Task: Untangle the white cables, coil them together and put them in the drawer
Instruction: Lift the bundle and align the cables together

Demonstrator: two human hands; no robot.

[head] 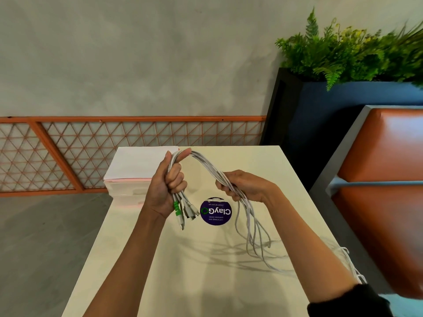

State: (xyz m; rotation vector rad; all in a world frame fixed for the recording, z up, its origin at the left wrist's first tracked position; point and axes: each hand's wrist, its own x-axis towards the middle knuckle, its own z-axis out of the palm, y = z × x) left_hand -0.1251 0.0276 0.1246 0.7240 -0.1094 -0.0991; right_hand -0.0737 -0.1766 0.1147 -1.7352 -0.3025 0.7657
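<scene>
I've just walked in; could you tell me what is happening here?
A person holds a bundle of white cables above a cream table. The left hand grips it near the plug ends, which hang below the fist; the right hand grips it further along, loose lengths trailing down. Nothing is coiled yet.

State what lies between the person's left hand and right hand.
In the head view, the bundle of white cables arches from the left hand to the right hand; beneath that gap, a round purple sticker lies on the table.
</scene>
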